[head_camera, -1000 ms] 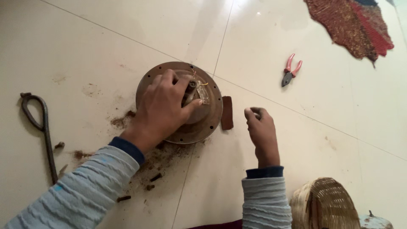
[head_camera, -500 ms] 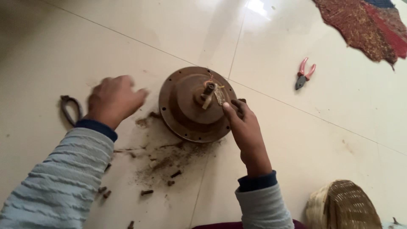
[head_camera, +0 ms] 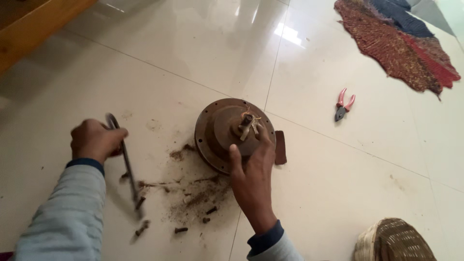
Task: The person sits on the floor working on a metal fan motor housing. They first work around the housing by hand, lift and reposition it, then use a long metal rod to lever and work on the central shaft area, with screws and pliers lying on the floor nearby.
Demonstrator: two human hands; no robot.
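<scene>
Glossy tile floor [head_camera: 338, 193], rusty grit everywhere. Left hand [head_camera: 94, 140] just left the round rusty motor housing [head_camera: 227, 130] and now clutches a long metal tool [head_camera: 126, 162]; right hand [head_camera: 251, 169] moved in, fingers spread, steadying it mid-floor.

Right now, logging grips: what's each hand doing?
Left hand: closed on the metal tool.
Right hand: open, resting on the rusty disc.
</scene>
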